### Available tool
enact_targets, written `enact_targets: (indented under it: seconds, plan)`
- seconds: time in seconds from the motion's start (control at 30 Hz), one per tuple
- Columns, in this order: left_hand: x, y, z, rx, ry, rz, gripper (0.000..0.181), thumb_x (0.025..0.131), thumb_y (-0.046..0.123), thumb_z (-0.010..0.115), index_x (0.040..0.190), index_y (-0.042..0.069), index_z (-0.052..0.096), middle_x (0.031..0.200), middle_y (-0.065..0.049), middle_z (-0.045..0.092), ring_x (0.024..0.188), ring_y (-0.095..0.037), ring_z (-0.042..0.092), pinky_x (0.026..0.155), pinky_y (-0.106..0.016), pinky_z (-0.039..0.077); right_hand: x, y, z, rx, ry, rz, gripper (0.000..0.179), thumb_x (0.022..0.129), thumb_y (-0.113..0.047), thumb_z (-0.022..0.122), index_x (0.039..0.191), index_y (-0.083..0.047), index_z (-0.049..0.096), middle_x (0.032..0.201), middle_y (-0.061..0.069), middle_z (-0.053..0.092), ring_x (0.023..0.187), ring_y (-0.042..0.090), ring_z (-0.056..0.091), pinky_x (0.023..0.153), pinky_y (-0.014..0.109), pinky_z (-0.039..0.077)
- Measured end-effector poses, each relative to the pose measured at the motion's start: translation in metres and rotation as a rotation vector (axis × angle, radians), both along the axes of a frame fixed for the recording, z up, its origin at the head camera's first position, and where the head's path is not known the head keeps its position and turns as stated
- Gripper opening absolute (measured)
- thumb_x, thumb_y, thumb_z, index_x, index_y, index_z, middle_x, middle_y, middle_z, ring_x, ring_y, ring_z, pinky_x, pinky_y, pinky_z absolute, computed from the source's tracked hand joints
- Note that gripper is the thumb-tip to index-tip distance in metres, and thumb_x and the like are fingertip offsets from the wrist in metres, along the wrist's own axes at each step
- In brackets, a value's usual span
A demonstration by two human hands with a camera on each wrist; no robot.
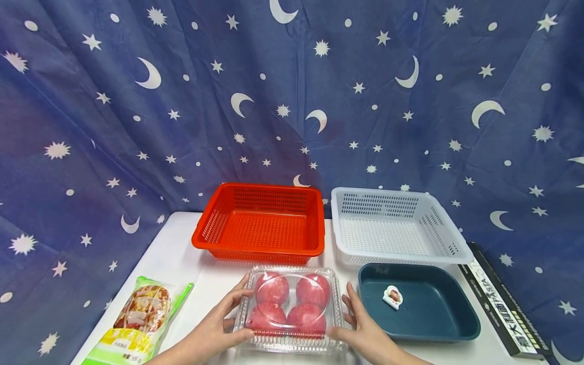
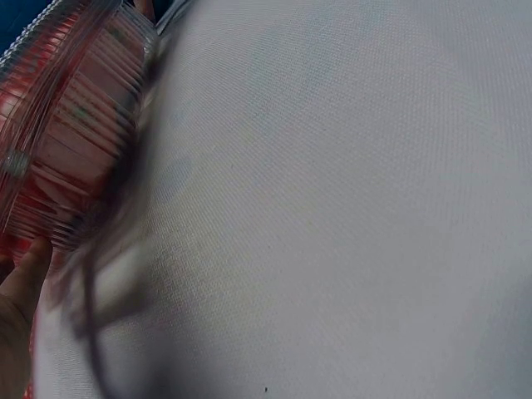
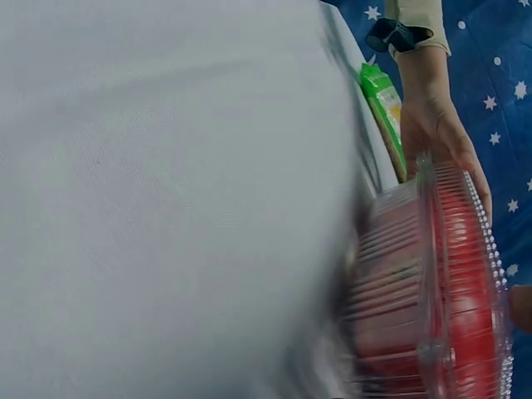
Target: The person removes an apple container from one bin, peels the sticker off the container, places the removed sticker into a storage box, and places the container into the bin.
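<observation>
Evidently for balance, the left hand [image 1: 221,317] and right hand [image 1: 365,327] gripped opposite sides of a clear container [image 1: 292,345] of four red fruits [image 1: 272,289], centred just in front of the red basket [image 1: 269,251]; whether its base touched the white table [image 1: 214,284] was unclear. The white basket [image 1: 392,257] and dark tray [image 1: 435,304] stood rightward, probably for easy reach, and a starry blue curtain [image 1: 274,152] hung behind.

Legible: "PASTA" in dark capitals on the white panel of the long black box [image 1: 501,307], far right, head view; large Chinese characters, apparently 意大利面, run alongside. Green-and-yellow food bag [image 1: 140,322], left: Chinese print on yellow band, too small to read.
</observation>
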State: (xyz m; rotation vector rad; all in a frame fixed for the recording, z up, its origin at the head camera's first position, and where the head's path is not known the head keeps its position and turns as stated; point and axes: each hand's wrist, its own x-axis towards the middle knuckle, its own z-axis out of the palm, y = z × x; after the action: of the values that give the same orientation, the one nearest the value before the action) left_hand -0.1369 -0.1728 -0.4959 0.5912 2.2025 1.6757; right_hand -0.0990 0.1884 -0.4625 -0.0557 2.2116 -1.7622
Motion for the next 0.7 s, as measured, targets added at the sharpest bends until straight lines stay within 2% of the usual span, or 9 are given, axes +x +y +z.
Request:
enact_targets:
  seconds: [0.1, 0.2, 0.3, 0.37, 0.47, 0.6, 0.7]
  plan:
    - [0.0, 0.0, 0.001, 0.001, -0.002, 0.002, 0.064, 0.093, 0.017, 0.078, 0.147, 0.021, 0.044, 0.172, -0.005, 0.007, 0.149, -0.053, 0.016, 0.108, -0.046, 0.045, -0.002, -0.001, -0.003, -0.033, -0.067, -0.014, 0.11, 0.089, -0.021, 0.075, 0.162, -0.002, -0.005, 0.16, 0.04, 0.014, 0.139, 0.064, 0.026, 0.104, 0.068, 0.04]
    - [0.0, 0.0, 0.001, 0.001, -0.006, 0.002, 0.064, 0.093, 0.018, 0.078, 0.147, 0.021, 0.044, 0.172, -0.005, 0.006, 0.149, -0.052, 0.015, 0.108, -0.048, 0.044, -0.004, -0.002, -0.006, -0.086, -0.138, -0.027, 0.109, 0.091, -0.022, 0.073, 0.162, -0.003, -0.008, 0.159, 0.041, 0.012, 0.14, 0.063, 0.024, 0.097, 0.073, 0.044]
    - [0.0, 0.0, 0.002, -0.002, -0.018, -0.001, 0.064, 0.093, 0.018, 0.077, 0.147, 0.022, 0.043, 0.172, -0.003, 0.005, 0.15, -0.051, 0.015, 0.108, -0.045, 0.045, -0.004, -0.003, -0.01, -0.158, -0.181, -0.032, 0.107, 0.093, -0.021, 0.069, 0.161, -0.004, -0.011, 0.159, 0.042, 0.009, 0.14, 0.059, 0.029, 0.091, 0.068, 0.048]
    - [-0.001, 0.0, 0.003, -0.002, -0.036, -0.004, 0.066, 0.093, 0.019, 0.078, 0.148, 0.023, 0.043, 0.172, 0.001, 0.003, 0.151, -0.049, 0.014, 0.107, -0.035, 0.047, -0.005, -0.003, -0.012, -0.192, -0.195, -0.035, 0.106, 0.094, -0.021, 0.068, 0.161, -0.004, -0.012, 0.159, 0.042, 0.009, 0.139, 0.055, 0.034, 0.09, 0.063, 0.05]
    - [-0.002, 0.0, 0.004, -0.004, -0.052, -0.011, 0.068, 0.092, 0.019, 0.079, 0.149, 0.023, 0.041, 0.172, 0.004, 0.002, 0.152, -0.046, 0.014, 0.105, -0.03, 0.047, -0.006, -0.003, -0.014, -0.229, -0.211, -0.031, 0.106, 0.094, -0.02, 0.067, 0.16, -0.004, -0.014, 0.16, 0.041, 0.01, 0.135, 0.046, 0.043, 0.089, 0.058, 0.052]
    - [-0.002, -0.001, 0.003, -0.006, -0.037, -0.02, 0.07, 0.092, 0.019, 0.079, 0.15, 0.023, 0.041, 0.172, 0.005, 0.002, 0.152, -0.046, 0.015, 0.106, -0.035, 0.048, -0.007, -0.004, -0.014, -0.253, -0.223, -0.027, 0.106, 0.095, -0.019, 0.067, 0.16, -0.004, -0.015, 0.16, 0.039, 0.012, 0.132, 0.039, 0.047, 0.089, 0.055, 0.052]
    - [-0.002, 0.0, 0.002, 0.008, -0.023, -0.029, 0.07, 0.092, 0.017, 0.079, 0.15, 0.022, 0.04, 0.172, 0.004, 0.001, 0.152, -0.047, 0.014, 0.105, -0.029, 0.048, -0.008, -0.005, -0.015, -0.248, -0.235, -0.032, 0.105, 0.094, -0.019, 0.067, 0.161, -0.005, -0.013, 0.161, 0.039, 0.012, 0.136, 0.041, 0.042, 0.091, 0.058, 0.05]
